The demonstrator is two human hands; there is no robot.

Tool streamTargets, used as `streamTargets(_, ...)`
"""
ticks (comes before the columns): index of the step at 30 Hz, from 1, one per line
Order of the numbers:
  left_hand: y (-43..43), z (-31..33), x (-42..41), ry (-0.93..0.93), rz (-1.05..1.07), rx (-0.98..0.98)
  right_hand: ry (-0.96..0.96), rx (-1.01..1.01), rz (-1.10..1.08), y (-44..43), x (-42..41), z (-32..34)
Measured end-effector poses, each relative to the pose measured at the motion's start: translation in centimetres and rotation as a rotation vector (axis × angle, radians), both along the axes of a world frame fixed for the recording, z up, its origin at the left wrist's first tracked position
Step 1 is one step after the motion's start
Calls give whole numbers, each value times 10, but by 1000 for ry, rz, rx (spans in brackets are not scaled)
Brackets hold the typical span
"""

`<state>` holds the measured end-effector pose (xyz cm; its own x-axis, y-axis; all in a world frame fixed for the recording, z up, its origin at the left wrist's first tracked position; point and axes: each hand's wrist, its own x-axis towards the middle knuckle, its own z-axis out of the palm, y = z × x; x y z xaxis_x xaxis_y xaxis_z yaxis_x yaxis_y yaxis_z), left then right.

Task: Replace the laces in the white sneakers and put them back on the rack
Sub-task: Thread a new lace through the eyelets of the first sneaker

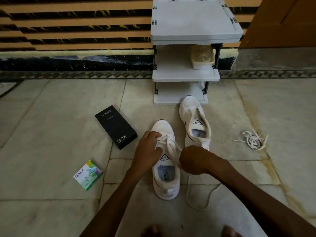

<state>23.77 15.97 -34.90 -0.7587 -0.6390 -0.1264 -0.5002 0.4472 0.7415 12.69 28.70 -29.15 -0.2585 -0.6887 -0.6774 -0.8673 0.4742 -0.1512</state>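
Observation:
A white sneaker (166, 178) stands on the floor in front of me, toe pointing away, with a white lace (168, 142) partly threaded through its eyelets. My left hand (148, 149) pinches the lace at the shoe's left side. My right hand (193, 159) grips the other lace end at the right side; the loose tail (196, 200) loops over the floor. The second white sneaker (196, 124) lies unlaced beyond it, toe at the grey shoe rack (186, 77). A tangled pile of loose white laces (253, 139) lies to the right.
A black phone box (116, 126) and a small green-and-white carton (88, 175) lie on the floor to the left. A plastic container (202, 57) sits on the rack's middle shelf. The striped wall runs behind the rack. My toes (153, 230) show at the bottom edge.

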Motion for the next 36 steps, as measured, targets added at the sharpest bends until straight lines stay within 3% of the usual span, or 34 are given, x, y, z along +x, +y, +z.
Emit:
streamTargets(4,-2,2,0,-5,-54,-37,11,36,-63,3,-2,11)
streamTargets(7,-1,3,-1,-11,-85,-58,141,-265,-217,-7,-10,14)
streamTargets(10,-1,2,-2,-16,-91,-59,112,-511,-382,-20,-14,1)
streamTargets(15,-3,-2,-3,-3,-66,-44,51,-557,-596,-29,-1,-26)
streamTargets(20,0,-2,-6,-11,-63,-51,44,-612,-560,-30,5,-30)
streamTargets(27,-1,-2,-9,-84,-98,-60,123,-331,-431,-35,5,-12)
streamTargets(30,-1,-3,-9,-88,-115,-92,-100,-304,-521,-38,-9,-2)
streamTargets(33,0,-2,-12,-60,-70,-100,-408,-391,-758,-34,-24,18)
streamTargets(36,4,6,-18,65,-100,-60,-519,-460,-874,-25,-30,51)
